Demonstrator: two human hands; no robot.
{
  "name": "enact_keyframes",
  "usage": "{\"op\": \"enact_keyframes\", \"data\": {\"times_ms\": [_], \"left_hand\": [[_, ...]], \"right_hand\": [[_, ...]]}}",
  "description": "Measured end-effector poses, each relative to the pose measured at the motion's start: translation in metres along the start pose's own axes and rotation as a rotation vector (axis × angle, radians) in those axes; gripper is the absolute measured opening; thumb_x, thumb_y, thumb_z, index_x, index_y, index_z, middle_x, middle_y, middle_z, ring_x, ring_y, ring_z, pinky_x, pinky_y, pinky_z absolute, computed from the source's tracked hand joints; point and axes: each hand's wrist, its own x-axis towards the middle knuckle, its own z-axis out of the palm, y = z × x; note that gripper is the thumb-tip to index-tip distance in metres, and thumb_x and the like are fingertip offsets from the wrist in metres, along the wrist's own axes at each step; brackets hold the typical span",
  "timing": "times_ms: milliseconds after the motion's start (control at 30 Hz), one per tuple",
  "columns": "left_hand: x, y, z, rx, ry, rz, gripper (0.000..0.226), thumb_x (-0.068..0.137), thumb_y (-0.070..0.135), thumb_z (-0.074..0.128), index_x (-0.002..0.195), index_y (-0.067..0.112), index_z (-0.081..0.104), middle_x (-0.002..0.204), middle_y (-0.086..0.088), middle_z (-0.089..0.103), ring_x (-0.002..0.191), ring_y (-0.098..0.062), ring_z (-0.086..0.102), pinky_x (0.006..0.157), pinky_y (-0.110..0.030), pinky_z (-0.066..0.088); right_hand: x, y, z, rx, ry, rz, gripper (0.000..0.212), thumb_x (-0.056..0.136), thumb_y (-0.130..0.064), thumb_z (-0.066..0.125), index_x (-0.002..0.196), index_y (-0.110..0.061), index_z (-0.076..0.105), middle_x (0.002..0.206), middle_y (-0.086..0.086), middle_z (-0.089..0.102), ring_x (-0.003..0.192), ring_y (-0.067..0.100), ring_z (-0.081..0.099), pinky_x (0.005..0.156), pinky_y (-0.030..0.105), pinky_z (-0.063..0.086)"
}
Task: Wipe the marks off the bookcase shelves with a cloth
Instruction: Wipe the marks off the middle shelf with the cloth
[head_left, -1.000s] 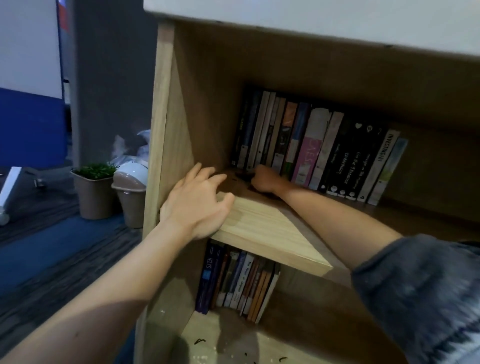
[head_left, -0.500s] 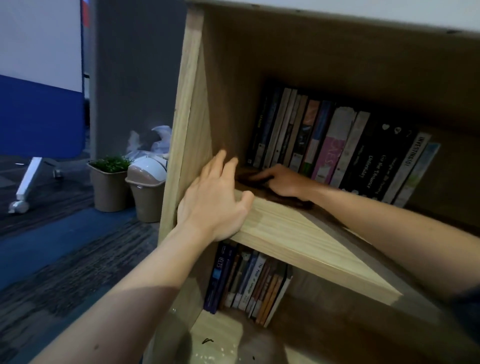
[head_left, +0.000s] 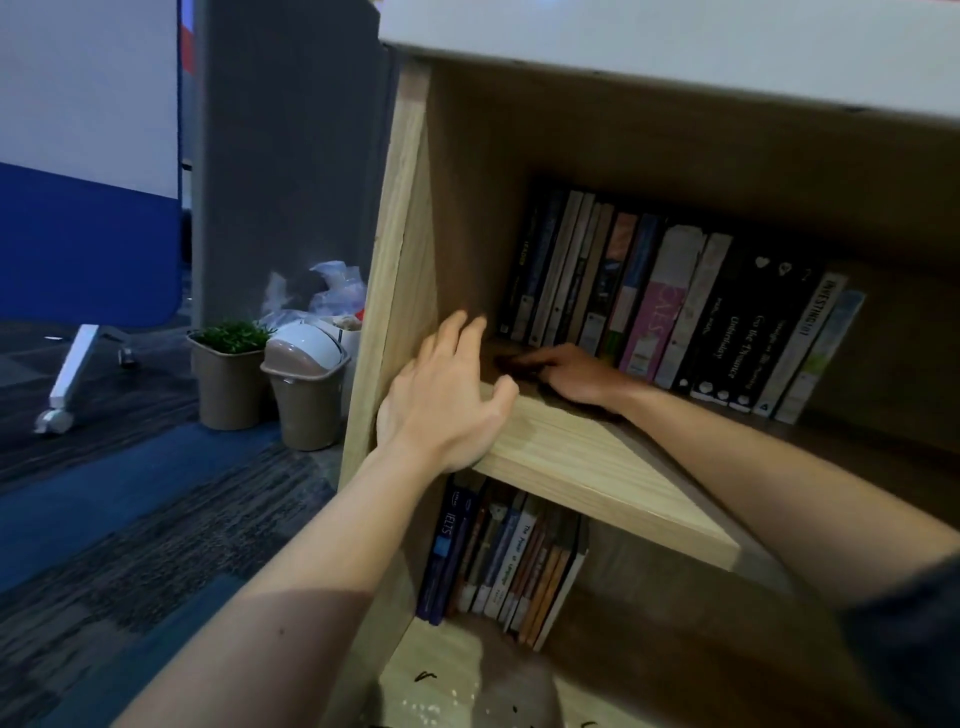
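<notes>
The wooden bookcase (head_left: 410, 218) fills the right of the view. My left hand (head_left: 447, 400) braces on the front left corner of the middle shelf (head_left: 587, 462), thumb on top and fingers spread up the side panel. My right hand (head_left: 571, 374) reaches deep into that shelf and presses flat on a dark cloth (head_left: 506, 362) in front of a row of upright books (head_left: 670, 306). The cloth is mostly hidden under the hand and in shadow. Small black marks (head_left: 425, 675) show on the bottom shelf (head_left: 447, 654).
A second row of books (head_left: 498, 556) stands on the bottom shelf at the left. On the carpet left of the bookcase stand a potted plant (head_left: 228, 374) and a small swing-lid bin (head_left: 306, 389). A blue wheeled partition (head_left: 88, 239) stands further left.
My right hand has flattened and stretched its fingers left along the shelf towards the corner, with the cloth under it. My left hand stays on the shelf corner.
</notes>
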Motion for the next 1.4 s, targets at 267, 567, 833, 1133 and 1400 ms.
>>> {"op": "enact_keyframes", "data": {"times_ms": [267, 567, 833, 1133, 1400], "left_hand": [[0.002, 0.004, -0.008, 0.023, -0.171, -0.041, 0.046, 0.096, 0.043, 0.034, 0.139, 0.026, 0.039, 0.147, 0.001, 0.034, 0.133, -0.02, 0.031, 0.1, -0.038, 0.031], [0.02, 0.083, 0.037, 0.332, -0.479, -0.132, 0.062, 0.091, 0.055, 0.037, 0.136, 0.014, 0.044, 0.144, -0.014, 0.037, 0.131, -0.034, 0.03, 0.106, -0.044, 0.024], [0.017, 0.033, -0.028, 0.259, -0.555, -0.045, 0.039, 0.09, 0.021, 0.048, 0.129, 0.02, 0.05, 0.128, -0.006, 0.053, 0.113, -0.026, 0.052, 0.097, -0.037, 0.044], [0.085, 0.024, 0.033, 0.141, -0.58, -0.176, 0.044, 0.095, 0.036, 0.045, 0.13, 0.011, 0.051, 0.132, -0.011, 0.053, 0.115, -0.028, 0.05, 0.092, -0.029, 0.037], [0.016, 0.016, -0.061, 0.13, -0.8, 0.065, 0.039, 0.089, 0.013, 0.05, 0.116, 0.04, 0.061, 0.124, 0.006, 0.055, 0.113, -0.013, 0.049, 0.101, -0.027, 0.034]], "right_hand": [[-0.08, 0.015, -0.015, 0.714, 0.341, 0.153, 0.038, 0.089, -0.01, 0.042, 0.124, -0.014, 0.056, 0.128, 0.008, 0.056, 0.116, 0.023, 0.052, 0.102, 0.036, 0.039], [-0.126, 0.019, 0.0, -0.118, 0.3, 0.309, 0.043, 0.091, -0.013, 0.038, 0.133, -0.008, 0.048, 0.137, 0.01, 0.049, 0.126, 0.026, 0.044, 0.098, 0.029, 0.038], [-0.122, 0.02, 0.003, -0.161, 0.331, 0.288, 0.039, 0.089, -0.012, 0.04, 0.125, -0.013, 0.055, 0.126, 0.008, 0.058, 0.114, 0.028, 0.053, 0.091, 0.033, 0.046], [-0.115, 0.031, 0.002, -0.183, 0.373, 0.275, 0.039, 0.089, -0.019, 0.04, 0.124, -0.019, 0.056, 0.127, 0.007, 0.056, 0.114, 0.028, 0.052, 0.091, 0.034, 0.046], [-0.121, 0.017, -0.002, -0.193, 0.36, 0.295, 0.035, 0.088, -0.022, 0.045, 0.12, -0.019, 0.059, 0.122, 0.006, 0.059, 0.107, 0.026, 0.055, 0.085, 0.032, 0.047]]}}
